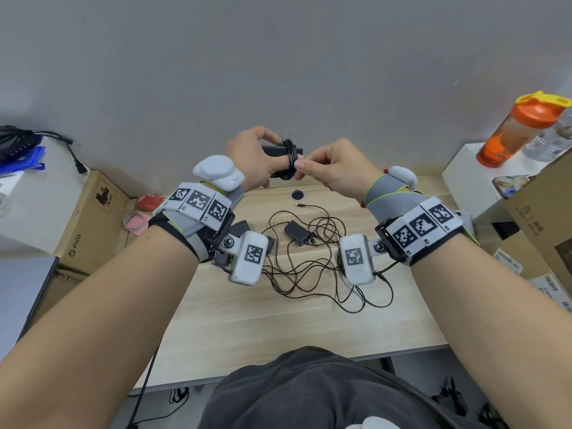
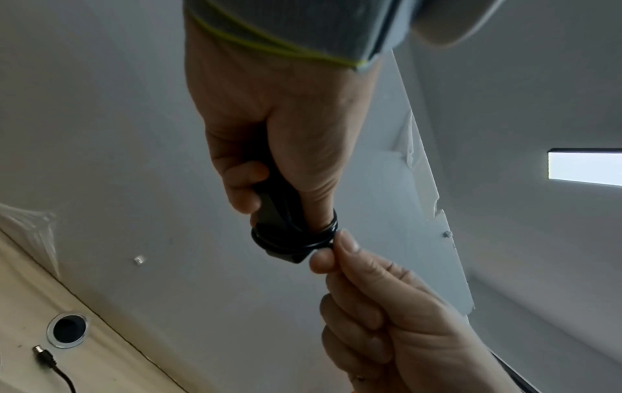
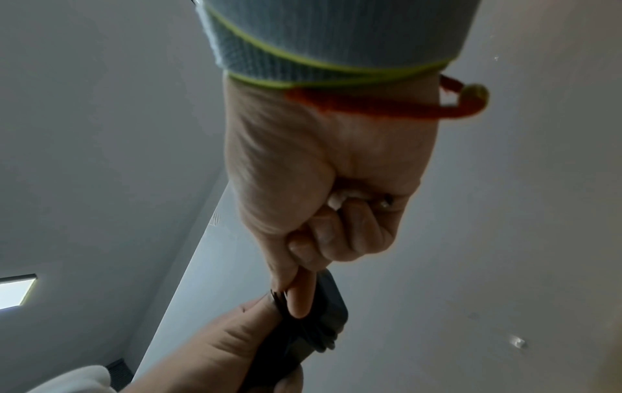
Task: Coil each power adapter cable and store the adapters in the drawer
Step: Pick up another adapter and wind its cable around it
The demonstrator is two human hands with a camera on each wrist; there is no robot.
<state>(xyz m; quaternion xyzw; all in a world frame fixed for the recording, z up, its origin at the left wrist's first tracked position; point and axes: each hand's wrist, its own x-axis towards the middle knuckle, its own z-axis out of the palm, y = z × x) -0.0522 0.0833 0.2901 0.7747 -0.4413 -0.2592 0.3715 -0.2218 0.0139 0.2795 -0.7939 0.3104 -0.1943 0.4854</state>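
My left hand [image 1: 257,156] grips a black power adapter [image 1: 274,150] held up in front of the wall, its thin black cable [image 1: 290,159] wound in tight loops around the body. My right hand [image 1: 322,168] pinches the cable end at the coil between thumb and forefinger. In the left wrist view the adapter [image 2: 279,212] sticks out below my left palm, the coil [image 2: 296,239] ringing it. In the right wrist view the right fingertips [image 3: 301,297] press against the adapter [image 3: 323,319]. Another black adapter [image 1: 297,233] lies on the wooden desk [image 1: 247,320] amid tangled loose cables [image 1: 312,267]. No drawer is in view.
A round cable hole [image 1: 297,195] sits at the desk's back edge. A cardboard box [image 1: 89,218] stands left, an orange shaker bottle [image 1: 520,131] on a white stand at the right, more cardboard boxes [image 1: 538,212] beside it. A red object [image 1: 150,202] lies back left.
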